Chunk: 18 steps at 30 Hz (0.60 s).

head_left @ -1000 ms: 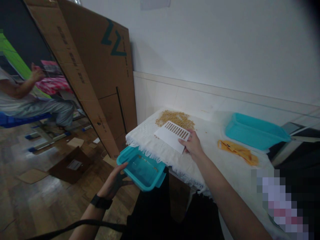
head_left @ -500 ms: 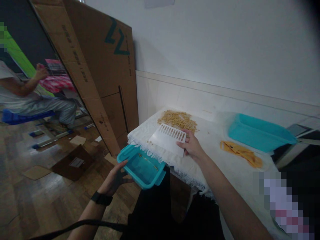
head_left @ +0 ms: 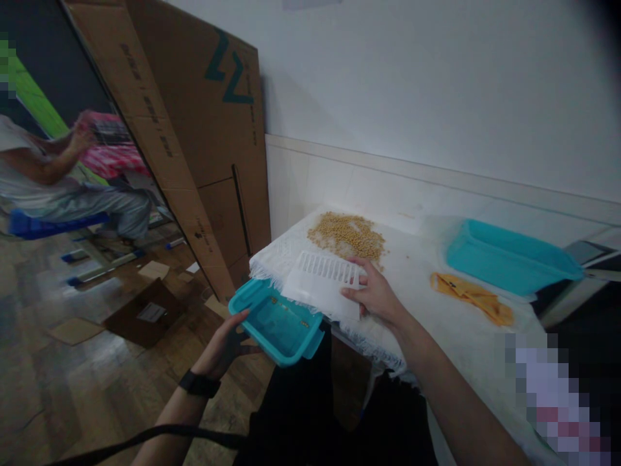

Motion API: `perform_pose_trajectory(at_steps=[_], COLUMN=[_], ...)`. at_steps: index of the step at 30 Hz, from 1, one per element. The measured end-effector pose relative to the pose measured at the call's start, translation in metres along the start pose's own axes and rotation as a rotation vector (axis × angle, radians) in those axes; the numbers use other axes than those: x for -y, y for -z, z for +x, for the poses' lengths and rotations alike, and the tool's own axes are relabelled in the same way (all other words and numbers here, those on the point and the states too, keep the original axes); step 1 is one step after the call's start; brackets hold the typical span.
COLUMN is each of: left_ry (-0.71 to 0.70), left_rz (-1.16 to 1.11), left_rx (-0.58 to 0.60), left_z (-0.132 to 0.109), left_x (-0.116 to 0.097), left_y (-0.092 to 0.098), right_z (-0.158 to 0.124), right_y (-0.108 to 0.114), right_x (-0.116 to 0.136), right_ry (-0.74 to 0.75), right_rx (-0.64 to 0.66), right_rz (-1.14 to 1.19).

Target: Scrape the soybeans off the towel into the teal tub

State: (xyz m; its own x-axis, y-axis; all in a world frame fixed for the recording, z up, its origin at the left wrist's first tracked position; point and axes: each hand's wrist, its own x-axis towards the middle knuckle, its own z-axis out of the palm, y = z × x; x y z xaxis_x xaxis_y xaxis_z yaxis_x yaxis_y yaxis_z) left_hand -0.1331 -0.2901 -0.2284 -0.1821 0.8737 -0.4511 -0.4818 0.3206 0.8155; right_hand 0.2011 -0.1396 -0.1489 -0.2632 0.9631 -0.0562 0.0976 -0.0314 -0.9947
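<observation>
A tall cardboard sheet (head_left: pixel 208 129) leans against the wall (head_left: pixel 412 84). On the table (head_left: pixel 436 330), a teal tray (head_left: pixel 509 262) sits near what looks like a crumpled orange wrapper (head_left: pixel 470 299).

White slotted scraper (head_left: pixel 323 290), teal tub (head_left: pixel 279 323) just below

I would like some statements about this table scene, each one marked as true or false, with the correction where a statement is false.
1. The left hand holds the small teal plastic box just off the near edge of the white fringed cloth. True.
2. The right hand holds a metal spoon. False: it holds a white slotted plastic scraper that lies on the cloth.
3. The pile of tan beans lies on the cloth beyond the scraper. True.
4. The larger teal plastic tray stands on the floor. False: it stands on the cloth, right of the beans.
5. The small box is heaped with beans. False: only a few show in it.
</observation>
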Motion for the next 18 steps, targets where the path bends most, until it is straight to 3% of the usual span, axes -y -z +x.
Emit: perform_pose_trajectory(at_steps=[5, 14, 18], left_ry=[0.017, 0.104, 0.127], left_rz=[-0.001, 0.017, 0.011], left_rx=[0.009, 0.058, 0.059], left_z=[-0.006, -0.017, -0.021], left_x=[0.001, 0.015, 0.023], left_y=[-0.004, -0.015, -0.018], right_z=[0.004, 0.01, 0.009], right_y=[0.029, 0.118, 0.141], right_x=[0.003, -0.028, -0.042], right_ry=[0.062, 0.312, 0.36], right_rx=[-0.124, -0.849, -0.956], right_rz=[-0.015, -0.043, -0.306])
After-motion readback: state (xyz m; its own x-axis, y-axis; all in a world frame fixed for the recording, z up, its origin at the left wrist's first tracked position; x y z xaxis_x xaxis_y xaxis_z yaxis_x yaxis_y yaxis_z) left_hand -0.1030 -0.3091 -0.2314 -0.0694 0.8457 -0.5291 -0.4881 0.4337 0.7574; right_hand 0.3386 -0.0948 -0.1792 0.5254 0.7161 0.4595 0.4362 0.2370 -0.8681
